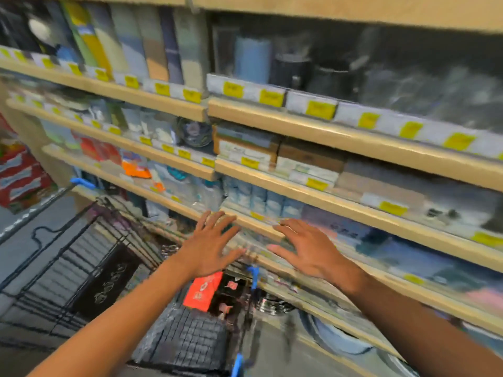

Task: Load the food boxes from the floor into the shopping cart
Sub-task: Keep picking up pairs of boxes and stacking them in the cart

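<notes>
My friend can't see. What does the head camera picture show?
Two empty hands, left hand and right hand, reach out with fingers spread above a black wire shopping cart. Blurry store shelves with yellow price tags fill the background.

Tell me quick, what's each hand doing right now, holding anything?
Left hand: open, fingers spread, holding nothing.
Right hand: open, fingers spread, holding nothing.

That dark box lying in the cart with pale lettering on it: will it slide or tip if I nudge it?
The dark box lies flat, so tipping seems unlikely. On the shopping cart's wire floor it may catch rather than slide. It looks stiff; blur hides more.
</notes>
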